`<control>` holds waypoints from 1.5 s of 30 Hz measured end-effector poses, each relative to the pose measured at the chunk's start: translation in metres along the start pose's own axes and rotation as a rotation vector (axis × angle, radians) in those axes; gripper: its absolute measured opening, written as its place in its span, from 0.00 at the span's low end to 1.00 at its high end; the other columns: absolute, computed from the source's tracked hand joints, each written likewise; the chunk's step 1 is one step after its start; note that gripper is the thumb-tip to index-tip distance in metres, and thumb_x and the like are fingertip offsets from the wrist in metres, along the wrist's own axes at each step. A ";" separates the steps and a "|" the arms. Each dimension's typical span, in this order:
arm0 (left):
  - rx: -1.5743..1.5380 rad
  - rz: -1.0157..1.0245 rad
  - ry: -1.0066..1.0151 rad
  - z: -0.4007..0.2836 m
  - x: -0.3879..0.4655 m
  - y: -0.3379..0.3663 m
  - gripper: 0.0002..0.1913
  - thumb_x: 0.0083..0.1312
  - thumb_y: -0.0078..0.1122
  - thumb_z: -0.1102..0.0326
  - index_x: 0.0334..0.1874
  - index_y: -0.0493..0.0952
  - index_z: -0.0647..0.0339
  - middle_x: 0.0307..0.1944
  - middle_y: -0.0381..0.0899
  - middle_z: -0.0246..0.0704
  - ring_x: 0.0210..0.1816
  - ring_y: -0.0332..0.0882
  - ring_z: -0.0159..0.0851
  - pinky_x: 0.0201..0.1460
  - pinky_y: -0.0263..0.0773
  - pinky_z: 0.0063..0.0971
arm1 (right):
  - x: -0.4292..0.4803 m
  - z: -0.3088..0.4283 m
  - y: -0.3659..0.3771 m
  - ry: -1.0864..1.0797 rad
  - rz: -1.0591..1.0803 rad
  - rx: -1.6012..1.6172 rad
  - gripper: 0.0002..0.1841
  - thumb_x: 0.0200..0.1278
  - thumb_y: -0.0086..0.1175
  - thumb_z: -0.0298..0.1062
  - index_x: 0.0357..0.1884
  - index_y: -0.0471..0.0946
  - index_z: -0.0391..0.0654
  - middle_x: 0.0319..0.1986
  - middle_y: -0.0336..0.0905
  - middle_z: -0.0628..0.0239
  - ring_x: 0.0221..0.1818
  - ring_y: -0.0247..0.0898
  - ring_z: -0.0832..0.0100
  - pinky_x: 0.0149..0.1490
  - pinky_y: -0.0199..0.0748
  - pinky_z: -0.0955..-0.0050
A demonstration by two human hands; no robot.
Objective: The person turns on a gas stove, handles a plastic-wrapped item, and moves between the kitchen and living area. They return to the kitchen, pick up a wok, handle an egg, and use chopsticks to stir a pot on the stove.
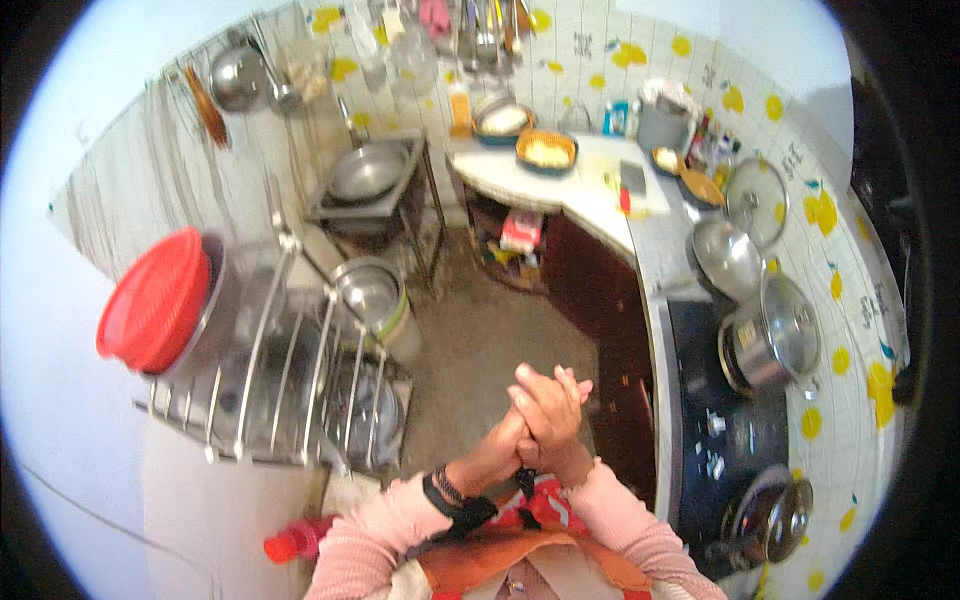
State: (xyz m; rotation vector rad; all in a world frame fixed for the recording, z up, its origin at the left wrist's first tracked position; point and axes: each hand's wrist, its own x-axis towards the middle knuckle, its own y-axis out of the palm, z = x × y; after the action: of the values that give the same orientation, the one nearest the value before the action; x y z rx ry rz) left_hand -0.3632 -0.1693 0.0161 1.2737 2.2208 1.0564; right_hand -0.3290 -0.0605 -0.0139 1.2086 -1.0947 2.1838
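Note:
My left hand (pixel 491 452) and my right hand (pixel 557 418) are clasped together in front of my body, above the floor. The right hand lies over the left, and its fingers point up and away from me. Part of the left hand's fingers is hidden beneath the right. No object shows between the palms. Dark bands circle my left wrist. Below the hands is an orange and red apron (pixel 487 559).
On the right, a counter (pixel 600 202) holds baskets of food, a steel pot (pixel 757 345), and a black gas stove (pixel 727 435). To the left stands a metal rack (pixel 247 420) with a red plastic basket (pixel 154 300). Farther back, a wok (pixel 369 171) rests on a stand.

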 end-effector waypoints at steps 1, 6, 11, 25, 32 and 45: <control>0.046 0.000 0.016 -0.013 0.015 -0.006 0.38 0.74 0.23 0.37 0.76 0.47 0.59 0.73 0.53 0.39 0.74 0.50 0.39 0.76 0.46 0.32 | 0.016 -0.015 0.009 0.001 0.030 -0.026 0.26 0.76 0.34 0.55 0.56 0.77 0.48 0.58 0.75 0.58 0.58 0.73 0.58 0.68 0.56 0.49; 0.157 0.063 0.140 -0.090 0.108 -0.047 0.43 0.72 0.20 0.32 0.79 0.38 0.60 0.77 0.46 0.38 0.78 0.45 0.38 0.79 0.39 0.32 | 0.091 -0.105 0.054 0.006 -0.003 -0.122 0.27 0.77 0.34 0.53 0.59 0.75 0.44 0.61 0.73 0.59 0.66 0.65 0.59 0.71 0.46 0.50; 0.426 0.125 0.142 -0.164 0.230 -0.061 0.44 0.74 0.32 0.35 0.78 0.36 0.64 0.78 0.44 0.39 0.78 0.42 0.38 0.78 0.37 0.30 | 0.187 -0.208 0.071 -0.031 -0.113 -0.177 0.25 0.75 0.37 0.50 0.62 0.73 0.44 0.64 0.70 0.60 0.68 0.63 0.60 0.71 0.46 0.49; 1.013 0.200 0.474 -0.418 0.438 -0.071 0.41 0.73 0.42 0.37 0.73 0.57 0.70 0.65 0.69 0.43 0.64 0.71 0.39 0.65 0.66 0.32 | 0.359 -0.321 0.077 -0.107 -0.071 -0.326 0.22 0.73 0.45 0.45 0.57 0.75 0.39 0.59 0.73 0.55 0.63 0.69 0.56 0.70 0.48 0.47; 1.324 0.046 0.840 -0.557 0.570 -0.134 0.19 0.75 0.50 0.57 0.59 0.76 0.65 0.41 0.84 0.31 0.40 0.80 0.26 0.47 0.75 0.21 | 0.379 -0.369 0.117 0.053 -0.004 -0.445 0.19 0.65 0.54 0.36 0.55 0.75 0.38 0.55 0.75 0.56 0.58 0.73 0.57 0.66 0.56 0.51; 1.608 -0.561 1.649 -0.820 0.774 -0.220 0.11 0.66 0.56 0.70 0.47 0.81 0.63 0.37 0.85 0.38 0.37 0.83 0.38 0.44 0.75 0.29 | 0.459 -0.471 0.260 0.180 -0.041 -0.378 0.28 0.49 0.63 0.23 0.56 0.73 0.36 0.54 0.75 0.53 0.51 0.75 0.55 0.55 0.69 0.57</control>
State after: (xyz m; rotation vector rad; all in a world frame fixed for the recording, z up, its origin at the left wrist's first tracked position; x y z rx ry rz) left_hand -1.4113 0.0730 0.4192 -0.7553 4.4256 -0.6119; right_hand -0.9928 0.1487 0.1114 0.8448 -1.3155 1.8984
